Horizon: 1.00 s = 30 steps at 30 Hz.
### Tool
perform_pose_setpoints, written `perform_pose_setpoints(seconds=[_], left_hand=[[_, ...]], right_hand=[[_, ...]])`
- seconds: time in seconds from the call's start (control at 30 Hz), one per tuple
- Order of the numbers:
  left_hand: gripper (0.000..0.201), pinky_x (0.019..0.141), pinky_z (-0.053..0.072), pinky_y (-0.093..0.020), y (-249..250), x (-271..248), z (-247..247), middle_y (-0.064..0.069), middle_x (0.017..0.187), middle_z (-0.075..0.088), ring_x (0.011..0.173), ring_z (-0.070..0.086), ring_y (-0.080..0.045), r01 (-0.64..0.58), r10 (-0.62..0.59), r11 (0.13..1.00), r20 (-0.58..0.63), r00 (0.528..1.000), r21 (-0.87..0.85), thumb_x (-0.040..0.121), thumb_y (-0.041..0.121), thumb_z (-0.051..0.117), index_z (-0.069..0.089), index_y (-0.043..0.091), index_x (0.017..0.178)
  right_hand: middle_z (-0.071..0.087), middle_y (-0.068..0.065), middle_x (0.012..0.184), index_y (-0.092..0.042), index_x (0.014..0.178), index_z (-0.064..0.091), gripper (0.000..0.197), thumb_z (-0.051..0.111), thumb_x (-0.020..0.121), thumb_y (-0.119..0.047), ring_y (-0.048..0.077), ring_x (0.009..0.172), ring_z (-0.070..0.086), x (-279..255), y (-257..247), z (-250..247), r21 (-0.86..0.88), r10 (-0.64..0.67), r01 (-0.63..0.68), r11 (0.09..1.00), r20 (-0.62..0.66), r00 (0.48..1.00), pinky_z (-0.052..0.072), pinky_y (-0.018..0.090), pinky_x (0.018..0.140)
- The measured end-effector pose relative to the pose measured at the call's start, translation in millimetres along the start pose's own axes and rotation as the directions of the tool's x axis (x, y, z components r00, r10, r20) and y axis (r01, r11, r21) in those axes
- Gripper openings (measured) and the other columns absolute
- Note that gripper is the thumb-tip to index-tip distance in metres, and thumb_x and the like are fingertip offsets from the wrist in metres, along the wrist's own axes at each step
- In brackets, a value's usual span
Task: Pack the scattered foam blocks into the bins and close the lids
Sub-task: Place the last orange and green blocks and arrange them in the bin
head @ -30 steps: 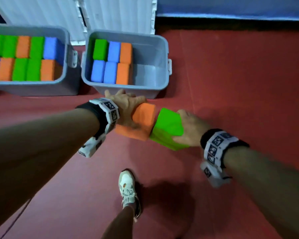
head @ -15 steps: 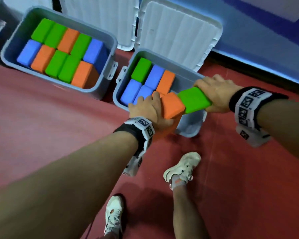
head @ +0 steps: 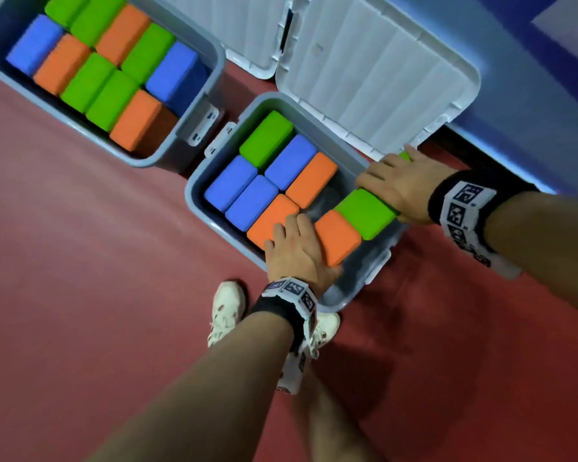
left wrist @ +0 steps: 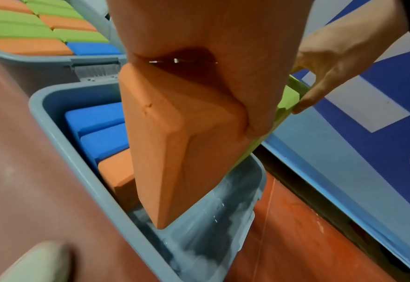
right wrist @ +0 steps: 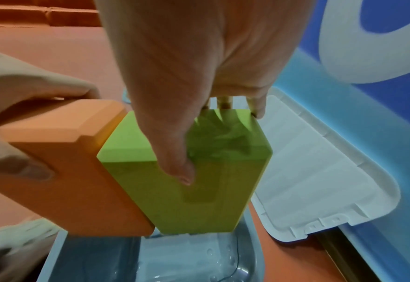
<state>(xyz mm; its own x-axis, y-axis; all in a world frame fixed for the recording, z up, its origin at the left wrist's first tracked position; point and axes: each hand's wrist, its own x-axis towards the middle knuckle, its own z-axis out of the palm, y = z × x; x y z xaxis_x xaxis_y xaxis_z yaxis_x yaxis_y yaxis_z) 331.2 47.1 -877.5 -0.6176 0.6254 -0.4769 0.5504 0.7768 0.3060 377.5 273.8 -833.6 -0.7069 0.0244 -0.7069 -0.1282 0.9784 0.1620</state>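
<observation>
My left hand (head: 296, 251) grips an orange foam block (head: 337, 236) (left wrist: 174, 152) and my right hand (head: 401, 185) grips a green foam block (head: 366, 213) (right wrist: 189, 181). The two blocks touch side by side, held end-down over the bare right part of the nearer grey bin (head: 194, 191) (left wrist: 61, 137). That bin holds several blue, orange and green blocks on its left side. Its white lid (head: 374, 78) (right wrist: 319, 171) lies open behind it. In the right wrist view my thumb lies down the green block's face.
A second grey bin (head: 214, 71) at the upper left is packed with several blocks, its lid open behind it. Red floor (head: 80, 278) surrounds the bins. My white shoes (head: 226, 311) stand just before the nearer bin. A blue wall panel (head: 531, 95) runs behind.
I have stepped closer to the bins. Both hands carried the orange and green blocks forward and now hold them lower, over the nearer bin's bare right part.
</observation>
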Motion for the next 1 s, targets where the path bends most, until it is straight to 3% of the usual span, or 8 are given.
perform_pose_setpoints(seconds=[0.1, 0.27, 0.53, 0.6, 0.67, 0.77, 0.87, 1.0], left_hand=[[0.087, 0.086, 0.044, -0.045, -3, 14, 14, -0.004, 0.117, 0.044, 0.105, 0.043, -0.029, 0.043, -0.044, 0.999, 0.046, 0.998, 0.031, 0.054, 0.070, 0.071, 0.044, 0.017, 0.117], [0.084, 0.087, 0.039, -0.045, -21, 51, 13, -0.006, 0.120, 0.042, 0.109, 0.042, -0.031, 0.032, -0.041, 0.997, 0.115, 0.993, 0.076, 0.054, 0.069, 0.071, 0.046, 0.018, 0.116], [0.088, 0.093, 0.039, -0.045, -34, 96, 43, -0.007, 0.123, 0.041, 0.112, 0.040, -0.031, 0.144, -0.154, 0.987, 0.186, 0.970, 0.064, 0.058, 0.072, 0.069, 0.043, 0.017, 0.121], [0.090, 0.093, 0.039, -0.046, -34, 102, 63, -0.006, 0.123, 0.040, 0.112, 0.039, -0.030, 0.184, -0.194, 0.981, 0.194, 0.962, 0.066, 0.057, 0.073, 0.070, 0.042, 0.018, 0.122], [0.092, 0.092, 0.039, -0.046, -36, 107, 81, -0.004, 0.124, 0.039, 0.113, 0.039, -0.030, 0.208, -0.216, 0.976, 0.194, 0.957, 0.062, 0.056, 0.074, 0.070, 0.041, 0.019, 0.124], [0.093, 0.088, 0.039, -0.044, -36, 115, 109, -0.001, 0.121, 0.040, 0.108, 0.041, -0.028, 0.249, -0.256, 0.966, 0.143, 0.956, 0.066, 0.054, 0.075, 0.069, 0.039, 0.018, 0.121], [0.091, 0.082, 0.037, -0.043, -33, 117, 136, -0.005, 0.119, 0.039, 0.103, 0.042, -0.028, 0.337, -0.351, 0.934, 0.136, 0.926, 0.113, 0.058, 0.072, 0.068, 0.038, 0.016, 0.122], [0.085, 0.077, 0.035, -0.041, -37, 118, 172, -0.009, 0.116, 0.039, 0.098, 0.042, -0.029, 0.413, -0.420, 0.903, 0.042, 0.906, 0.117, 0.060, 0.068, 0.068, 0.040, 0.020, 0.124]], right_hand=[[0.043, 0.004, 0.138, -0.023, 0.141, 0.028, 0.081, 0.072, 0.074, -0.022, 0.031, 0.126, 0.042, 25, 5, 11, -0.020, -0.072, 0.073, 0.997, 0.061, 0.996, 0.026, 0.062, 0.110], [0.042, 0.003, 0.140, -0.026, 0.142, 0.028, 0.077, 0.068, 0.076, -0.019, 0.030, 0.127, 0.040, 65, 12, 18, 0.037, -0.081, 0.079, 0.996, 0.050, 0.995, 0.024, 0.063, 0.111], [0.044, 0.006, 0.136, -0.023, 0.137, 0.037, 0.072, 0.066, 0.073, -0.008, 0.033, 0.127, 0.039, 135, 23, 45, 0.028, -0.179, 0.179, 0.983, -0.005, 0.984, 0.024, 0.064, 0.111], [0.045, 0.011, 0.130, -0.020, 0.129, 0.045, 0.067, 0.068, 0.068, -0.005, 0.036, 0.118, 0.042, 147, 19, 63, 0.004, -0.196, 0.197, 0.980, -0.073, 0.978, 0.030, 0.064, 0.106], [0.046, 0.015, 0.122, -0.018, 0.118, 0.052, 0.057, 0.067, 0.064, -0.004, 0.036, 0.106, 0.044, 154, 14, 80, -0.005, -0.206, 0.208, 0.978, -0.142, 0.968, 0.037, 0.057, 0.095], [0.045, 0.015, 0.112, -0.020, 0.105, 0.055, 0.051, 0.064, 0.058, -0.001, 0.031, 0.093, 0.041, 171, 15, 90, -0.045, -0.223, 0.219, 0.975, -0.171, 0.960, 0.031, 0.042, 0.072], [0.041, 0.015, 0.114, -0.019, 0.114, 0.053, 0.054, 0.071, 0.066, -0.005, 0.032, 0.092, 0.047, 184, 11, 98, 0.037, -0.262, 0.265, 0.963, -0.077, 0.962, 0.031, 0.036, 0.059], [0.040, 0.016, 0.119, -0.013, 0.123, 0.042, 0.055, 0.071, 0.078, -0.006, 0.031, 0.081, 0.054, 198, -6, 117, 0.104, -0.286, 0.286, 0.953, -0.016, 0.958, 0.036, 0.036, 0.052]])
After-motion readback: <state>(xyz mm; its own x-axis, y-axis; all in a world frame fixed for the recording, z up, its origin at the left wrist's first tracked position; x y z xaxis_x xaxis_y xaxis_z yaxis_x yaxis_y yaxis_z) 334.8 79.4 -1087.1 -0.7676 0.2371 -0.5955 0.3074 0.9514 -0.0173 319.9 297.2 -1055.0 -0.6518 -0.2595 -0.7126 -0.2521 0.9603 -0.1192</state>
